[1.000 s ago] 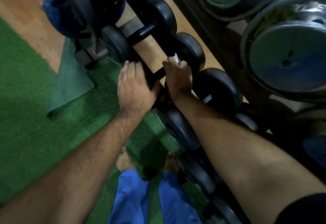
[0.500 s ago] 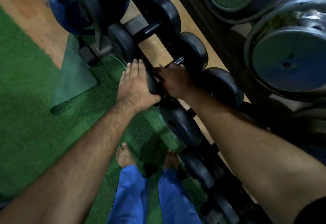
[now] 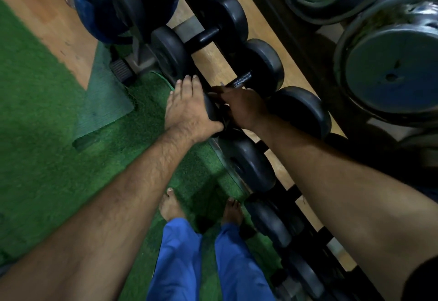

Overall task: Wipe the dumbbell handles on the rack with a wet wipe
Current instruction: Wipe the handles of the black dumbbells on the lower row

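Black dumbbells lie in a row on a low rack (image 3: 290, 191). My left hand (image 3: 189, 108) lies over the near head (image 3: 213, 115) of one dumbbell, thumb hooked round its edge, holding it. My right hand (image 3: 241, 106) is closed round the near end of that dumbbell's handle (image 3: 240, 80), right beside my left hand. Only a small pale tip of the wet wipe (image 3: 221, 84) shows at my right fingertips; the remainder is hidden under the hand. The far head (image 3: 264, 65) and the far part of the handle are bare.
More dumbbells (image 3: 213, 32) sit further along the rack, and another (image 3: 246, 165) is nearer me. Large weight plates (image 3: 388, 73) hang at upper right. Green turf (image 3: 47, 158) and a wooden floor (image 3: 40, 8) lie to the left. My bare feet (image 3: 170, 205) stand close to the rack.
My right hand has slid along the handle from its far part toward the near head, ending against my left hand. The white wipe seen earlier is now almost covered.
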The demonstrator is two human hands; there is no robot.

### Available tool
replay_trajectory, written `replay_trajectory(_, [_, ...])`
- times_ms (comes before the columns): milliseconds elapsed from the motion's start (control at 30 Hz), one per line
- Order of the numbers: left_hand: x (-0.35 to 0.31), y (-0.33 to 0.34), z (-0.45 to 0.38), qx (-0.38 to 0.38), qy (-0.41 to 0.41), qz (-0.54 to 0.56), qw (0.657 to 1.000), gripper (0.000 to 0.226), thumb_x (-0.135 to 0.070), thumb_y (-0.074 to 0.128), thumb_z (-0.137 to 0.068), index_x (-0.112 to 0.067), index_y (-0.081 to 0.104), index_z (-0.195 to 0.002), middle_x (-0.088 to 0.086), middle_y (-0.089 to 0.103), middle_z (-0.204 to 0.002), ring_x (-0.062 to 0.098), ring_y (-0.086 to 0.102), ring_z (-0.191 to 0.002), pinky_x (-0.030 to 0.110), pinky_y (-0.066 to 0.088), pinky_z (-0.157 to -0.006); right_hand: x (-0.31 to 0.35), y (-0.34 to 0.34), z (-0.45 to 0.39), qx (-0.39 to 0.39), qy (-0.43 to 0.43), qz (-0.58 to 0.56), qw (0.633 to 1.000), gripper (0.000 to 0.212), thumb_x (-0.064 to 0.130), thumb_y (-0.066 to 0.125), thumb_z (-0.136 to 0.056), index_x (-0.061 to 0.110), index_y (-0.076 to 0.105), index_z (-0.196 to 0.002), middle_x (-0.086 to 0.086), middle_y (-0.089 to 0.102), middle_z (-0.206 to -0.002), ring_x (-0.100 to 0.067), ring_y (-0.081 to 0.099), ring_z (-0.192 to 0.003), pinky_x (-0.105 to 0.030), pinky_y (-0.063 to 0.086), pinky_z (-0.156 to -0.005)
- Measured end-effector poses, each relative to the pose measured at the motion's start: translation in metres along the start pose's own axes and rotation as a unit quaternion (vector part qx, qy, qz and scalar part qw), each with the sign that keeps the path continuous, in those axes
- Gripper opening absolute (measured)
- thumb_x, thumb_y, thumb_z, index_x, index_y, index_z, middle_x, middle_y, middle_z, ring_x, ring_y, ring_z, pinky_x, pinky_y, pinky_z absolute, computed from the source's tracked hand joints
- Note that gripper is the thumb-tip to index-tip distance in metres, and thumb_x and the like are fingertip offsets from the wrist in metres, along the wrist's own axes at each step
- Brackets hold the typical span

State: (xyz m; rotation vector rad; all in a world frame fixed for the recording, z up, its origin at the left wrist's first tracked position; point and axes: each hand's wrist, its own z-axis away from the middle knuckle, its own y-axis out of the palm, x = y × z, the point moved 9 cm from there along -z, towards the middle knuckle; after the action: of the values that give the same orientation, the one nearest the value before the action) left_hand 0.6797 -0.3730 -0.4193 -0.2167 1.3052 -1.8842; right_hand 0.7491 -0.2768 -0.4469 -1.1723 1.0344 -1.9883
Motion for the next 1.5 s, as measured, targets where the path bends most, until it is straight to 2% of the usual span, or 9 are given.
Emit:
replay_trajectory(200, [0.001, 0.0, -0.001, -0.003, 0.001, -0.008, 1.0, 0.13, -0.063, 0.075, -0.062, -0.011, 0.0, -0.155, 0.007, 0.002, -0.164, 0.025, 0.002, -0.151, 0.042, 0.008, -0.123, -0.007, 0.011, 0.001, 0.036, -0.001, -0.003, 0.999, 0.05, 0.039, 0.038, -0.097, 0.04, 0.042, -0.146, 0.01, 0.036, -0.156, -0.026, 0.052, -0.129, -0.036, 0.047, -0.097])
replay_trajectory(433, [0.002, -0.003, 0.0, 0.008, -0.001, -0.039, 0.999, 0.129, -0.064, 0.074, -0.063, -0.011, 0.001, -0.155, 0.007, 0.003, -0.164, 0.024, 0.003, -0.151, 0.041, 0.007, -0.123, 0.001, 0.006, -0.006, 0.052, 0.002, 0.017, 0.998, 0.04, 0.047, 0.037, -0.101, 0.038, 0.048, -0.138, 0.002, 0.061, -0.133, -0.021, 0.062, -0.109, -0.029, 0.047, -0.084])
replay_trajectory(633, [-0.003, -0.006, -0.002, 0.052, -0.044, -0.112, 0.991, 0.127, -0.063, 0.075, -0.067, -0.009, 0.002, -0.156, 0.009, 0.004, -0.164, 0.025, 0.002, -0.152, 0.047, 0.003, -0.122, -0.016, -0.004, -0.001, -0.068, 0.019, -0.036, 0.997, 0.025, 0.03, 0.035, -0.087, 0.025, 0.055, -0.101, 0.006, 0.06, -0.1, -0.015, 0.061, -0.088, -0.038, 0.051, -0.079])
replay_trajectory(733, [-0.012, -0.008, -0.007, 0.059, -0.04, -0.142, 0.987, 0.123, -0.059, 0.075, -0.069, -0.007, 0.005, -0.155, 0.013, 0.007, -0.163, 0.027, 0.002, -0.151, 0.048, 0.004, -0.122, 0.002, 0.007, 0.001, -0.04, -0.003, 0.03, 0.999, 0.041, 0.048, 0.028, -0.091, 0.034, 0.05, -0.122, 0.006, 0.061, -0.121, -0.024, 0.066, -0.097, -0.032, 0.051, -0.071])
replay_trajectory(867, [-0.018, -0.005, -0.015, 0.064, -0.005, -0.132, 0.989, 0.12, -0.057, 0.076, -0.068, -0.006, 0.009, -0.154, 0.015, 0.011, -0.162, 0.028, 0.005, -0.151, 0.045, 0.006, -0.123, -0.026, -0.01, 0.008, -0.103, -0.011, -0.029, 0.994, 0.039, 0.018, 0.055, -0.095, 0.017, 0.061, -0.134, -0.003, 0.059, -0.138, -0.019, 0.06, -0.119, -0.016, 0.04, -0.1])
replay_trajectory(1000, [-0.02, -0.006, -0.019, 0.072, 0.01, -0.11, 0.991, 0.12, -0.058, 0.076, -0.068, -0.005, 0.011, -0.154, 0.016, 0.014, -0.161, 0.029, 0.008, -0.15, 0.044, 0.008, -0.123, -0.029, -0.005, 0.003, -0.057, 0.004, -0.074, 0.996, 0.042, 0.031, 0.044, -0.101, 0.018, 0.059, -0.137, -0.005, 0.051, -0.147, -0.016, 0.048, -0.135, -0.021, 0.034, -0.113])
replay_trajectory(1233, [-0.02, -0.005, -0.017, 0.079, 0.001, -0.111, 0.991, 0.119, -0.063, 0.072, -0.066, -0.005, 0.015, -0.153, 0.015, 0.014, -0.16, 0.028, 0.007, -0.15, 0.043, 0.007, -0.123, -0.041, -0.004, -0.004, -0.109, -0.018, -0.031, 0.993, 0.037, 0.026, 0.058, -0.095, 0.015, 0.065, -0.13, 0.003, 0.064, -0.132, -0.009, 0.057, -0.123, -0.018, 0.038, -0.107])
replay_trajectory(1367, [-0.02, -0.005, -0.015, 0.067, 0.007, -0.115, 0.991, 0.12, -0.069, 0.069, -0.066, -0.005, 0.017, -0.152, 0.016, 0.016, -0.159, 0.029, 0.007, -0.15, 0.044, 0.007, -0.123, -0.047, -0.019, 0.002, -0.139, 0.026, 0.011, 0.99, 0.033, 0.018, 0.042, -0.099, 0.007, 0.067, -0.117, -0.006, 0.064, -0.123, -0.011, 0.057, -0.108, 0.003, 0.025, -0.086])
replay_trajectory(1500, [-0.023, -0.006, -0.015, 0.059, 0.005, -0.117, 0.991, 0.12, -0.07, 0.069, -0.065, -0.005, 0.018, -0.152, 0.016, 0.017, -0.158, 0.03, 0.008, -0.15, 0.044, 0.007, -0.123, -0.032, -0.013, 0.002, -0.103, 0.0, 0.043, 0.994, 0.043, 0.016, 0.04, -0.097, 0.018, 0.059, -0.136, -0.003, 0.054, -0.14, -0.025, 0.058, -0.12, -0.033, 0.048, -0.099])
